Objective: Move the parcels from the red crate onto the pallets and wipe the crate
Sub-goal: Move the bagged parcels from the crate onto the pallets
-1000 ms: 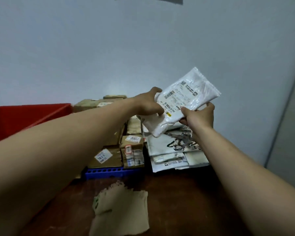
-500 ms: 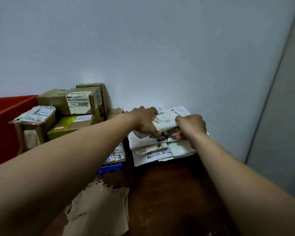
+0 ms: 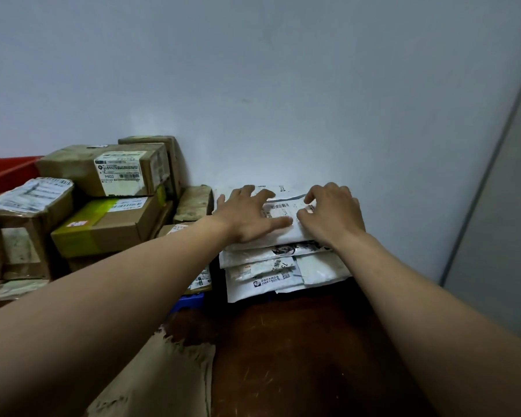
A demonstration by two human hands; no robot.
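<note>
**A:** From the head camera, where is the parcel?

**B:** The white parcel [image 3: 283, 204] lies flat on top of a stack of white mailers [image 3: 262, 272], close to the grey wall [image 3: 253, 85]. The stack sits at the right end of a blue pallet [image 3: 190, 302], of which only a corner shows.

**A:** And the hands?

**B:** The left hand [image 3: 247, 218] rests on the parcel's left half, fingers spread and straight, palm down, gripping nothing. The right hand [image 3: 331, 218] covers the right half with arched fingers, their tips on the printed label. Whether it pinches the parcel's edge or only presses on it, I cannot tell; the hand itself hides that side.

**A:** The crate?

**B:** The red crate [image 3: 9, 173] shows at the far left, behind the cardboard boxes [image 3: 115, 170] piled left of the mailers. One box with green tape [image 3: 109, 221] sits under the labelled top box.

**A:** Anything nearer the camera?

**B:** A torn piece of brown paper [image 3: 169, 377] lies on the dark brown floor [image 3: 298, 341], below the left forearm.
</note>
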